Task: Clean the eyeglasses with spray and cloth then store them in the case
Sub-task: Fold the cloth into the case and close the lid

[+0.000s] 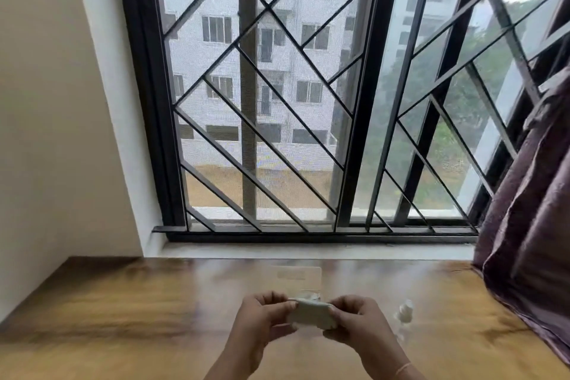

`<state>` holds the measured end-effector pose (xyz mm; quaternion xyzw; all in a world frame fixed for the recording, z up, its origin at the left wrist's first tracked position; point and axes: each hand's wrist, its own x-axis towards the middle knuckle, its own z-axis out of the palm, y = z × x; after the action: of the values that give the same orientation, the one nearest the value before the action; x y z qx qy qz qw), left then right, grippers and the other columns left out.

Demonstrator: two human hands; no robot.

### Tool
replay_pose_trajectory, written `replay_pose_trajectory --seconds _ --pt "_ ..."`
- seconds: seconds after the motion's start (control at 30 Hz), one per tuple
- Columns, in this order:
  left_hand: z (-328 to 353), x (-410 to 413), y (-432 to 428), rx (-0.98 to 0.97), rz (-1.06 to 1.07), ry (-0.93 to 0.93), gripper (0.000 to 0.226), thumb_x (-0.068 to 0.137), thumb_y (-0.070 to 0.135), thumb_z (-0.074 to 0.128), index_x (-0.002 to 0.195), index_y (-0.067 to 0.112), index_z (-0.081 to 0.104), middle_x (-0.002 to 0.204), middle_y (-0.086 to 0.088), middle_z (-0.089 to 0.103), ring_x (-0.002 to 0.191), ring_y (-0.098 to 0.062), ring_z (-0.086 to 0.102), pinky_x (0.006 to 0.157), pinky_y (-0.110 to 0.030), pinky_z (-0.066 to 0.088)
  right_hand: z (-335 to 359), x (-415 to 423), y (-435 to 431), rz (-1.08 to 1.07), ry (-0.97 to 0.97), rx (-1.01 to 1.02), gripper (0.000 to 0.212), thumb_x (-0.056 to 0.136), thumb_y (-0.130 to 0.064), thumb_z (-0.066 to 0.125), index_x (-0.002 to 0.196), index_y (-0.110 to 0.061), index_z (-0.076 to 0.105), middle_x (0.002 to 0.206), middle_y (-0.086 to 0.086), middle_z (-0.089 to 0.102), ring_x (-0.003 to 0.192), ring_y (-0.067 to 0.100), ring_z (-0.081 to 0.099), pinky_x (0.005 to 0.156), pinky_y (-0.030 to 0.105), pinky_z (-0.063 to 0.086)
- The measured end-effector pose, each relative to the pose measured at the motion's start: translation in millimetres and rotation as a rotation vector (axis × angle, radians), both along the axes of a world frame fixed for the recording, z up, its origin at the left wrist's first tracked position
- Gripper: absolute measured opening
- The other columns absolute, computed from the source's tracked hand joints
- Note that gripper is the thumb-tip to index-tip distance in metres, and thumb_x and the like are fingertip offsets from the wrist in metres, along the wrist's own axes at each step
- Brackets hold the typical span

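Note:
Both hands hold a small pale rectangular object (313, 315), seemingly the folded cleaning cloth or a small case, just above the wooden table (123, 327). My left hand (265, 315) pinches its left end and my right hand (354, 318) grips its right end. A thin pale part, possibly the eyeglasses (305, 298), sticks out above it; the frame is blurred. A small white spray bottle (404, 313) stands on the table just right of my right hand. A clear plastic sleeve (297, 274) lies flat behind the hands.
A barred window (277, 102) with a pale sill (308, 251) runs along the table's far edge. A purple curtain (530, 210) hangs at the right and drapes onto the table. A cream wall (55, 133) bounds the left side.

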<state>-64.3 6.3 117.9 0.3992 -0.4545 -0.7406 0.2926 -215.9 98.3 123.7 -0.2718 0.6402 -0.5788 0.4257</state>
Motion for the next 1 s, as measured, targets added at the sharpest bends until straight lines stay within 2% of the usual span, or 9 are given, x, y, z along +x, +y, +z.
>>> replay_pose_trajectory --seconds 0.27,0.37,0.5,0.7,0.77,0.83,0.9,0.93,1.0 --pt "-10 -3 -1 0.062 0.055 0.013 0.007 0.079 -0.008 0.063 0.076 -0.002 0.062 0.062 -0.018 0.063 0.044 -0.022 0.058 0.049 -0.033 0.057 -7 3 -7 0.028 -0.311 0.016 0.008 0.074 0.007 0.066 0.078 0.006 0.06 0.067 0.022 0.062 0.059 0.03 0.062 0.053 0.038 0.056" --pt "-11 -5 -4 0.062 0.056 0.003 0.007 0.08 -0.007 0.062 0.076 -0.001 0.062 0.061 -0.016 0.064 0.044 -0.02 0.059 0.049 -0.032 0.056 -5 1 -12 0.068 -0.326 0.04 0.028 0.058 0.005 0.075 0.083 0.008 0.062 0.079 0.027 0.062 0.065 0.031 0.063 0.054 0.035 0.055" --pt "-13 -9 -7 0.061 0.076 0.032 0.011 0.081 -0.006 0.062 0.071 -0.001 0.063 0.061 -0.017 0.064 0.044 -0.022 0.06 0.049 -0.031 0.056 -5 -2 -27 0.024 -0.337 0.06 0.015 0.065 0.018 0.066 0.077 0.011 0.061 0.081 0.03 0.064 0.06 0.033 0.064 0.049 0.032 0.054" --pt "-32 -16 -13 0.066 0.195 -0.027 0.017 0.087 0.002 0.061 0.072 -0.005 0.066 0.06 -0.019 0.062 0.04 -0.019 0.057 0.043 -0.027 0.053 -8 -10 -46 -0.043 -0.302 0.079 0.007 0.07 0.018 0.063 0.074 0.013 0.063 0.07 0.026 0.064 0.054 0.032 0.064 0.044 0.033 0.055" --pt "-57 -17 -15 -0.302 0.254 -0.266 0.016 0.087 0.01 0.063 0.076 0.007 0.074 0.064 -0.012 0.066 0.053 -0.021 0.061 0.049 -0.025 0.05 -9 -16 -51 -0.082 -0.258 0.089 0.007 0.071 0.017 0.063 0.078 0.013 0.063 0.067 0.022 0.064 0.051 0.028 0.063 0.044 0.032 0.055" --pt "-75 -17 -17 -0.784 0.122 -0.599 0.017 0.081 0.029 0.062 0.09 0.026 0.076 0.075 -0.001 0.068 0.08 -0.023 0.059 0.057 -0.025 0.05 -12 -22 -54 -0.126 -0.253 0.076 0.004 0.073 0.016 0.062 0.075 0.012 0.062 0.068 0.021 0.064 0.055 0.029 0.063 0.047 0.033 0.057" --pt "-96 -20 -19 -1.173 0.088 -0.813 0.038 0.059 0.048 0.061 0.088 0.029 0.076 0.067 0.003 0.062 0.081 -0.022 0.052 0.045 -0.026 0.047 -16 -28 -57 -0.174 -0.267 0.057 0.006 0.074 0.017 0.062 0.072 0.011 0.061 0.07 0.022 0.063 0.06 0.032 0.061 0.048 0.034 0.058" --pt "-103 -24 -17 -1.303 0.109 -0.874 0.049 0.049 0.053 0.061 0.089 0.029 0.076 0.066 0.001 0.062 0.083 -0.023 0.05 0.043 -0.027 0.046 -18 -31 -58 -0.194 -0.272 0.046 0.006 0.073 0.017 0.062 0.071 0.011 0.06 0.071 0.023 0.062 0.062 0.033 0.06 0.047 0.033 0.058" --pt "-111 -30 -14 -1.339 0.087 -0.986 0.061 0.048 0.059 0.059 0.098 0.028 0.073 0.069 -0.004 0.064 0.088 -0.026 0.047 0.044 -0.029 0.045 -21 -34 -60 -0.213 -0.278 0.034 0.006 0.072 0.016 0.063 0.07 0.011 0.06 0.074 0.024 0.062 0.066 0.034 0.061 0.046 0.031 0.056"
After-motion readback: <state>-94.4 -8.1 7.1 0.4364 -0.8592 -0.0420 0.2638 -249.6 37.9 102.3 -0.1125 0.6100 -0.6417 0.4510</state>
